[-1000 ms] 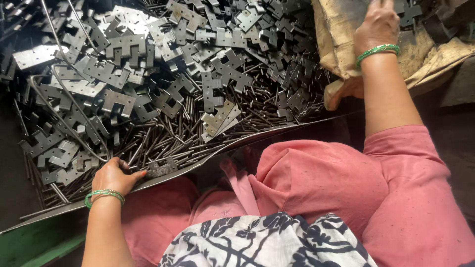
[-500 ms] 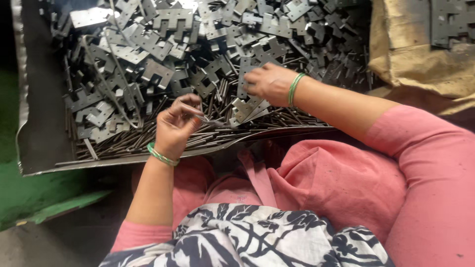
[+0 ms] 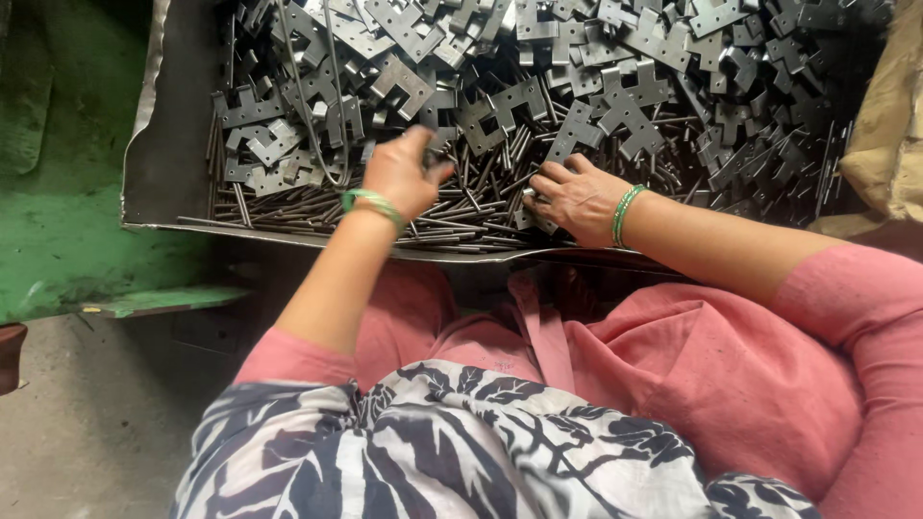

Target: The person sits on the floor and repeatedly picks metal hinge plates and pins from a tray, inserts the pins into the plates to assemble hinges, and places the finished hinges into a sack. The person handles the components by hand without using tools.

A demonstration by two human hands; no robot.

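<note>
Near tray front edge: left hand pinching rods; right hand spread flat on rods.

Short pink sleeves and pink trousers, a black-and-white floral cloth across the lap, green bangles on the left hand and the right hand.

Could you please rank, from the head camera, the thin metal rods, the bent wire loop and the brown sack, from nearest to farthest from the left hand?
From the left hand:
1. Thin metal rods, directly beneath and beside it.
2. Bent wire loop, just outward of it.
3. Brown sack, far across, past the right hand.
</note>
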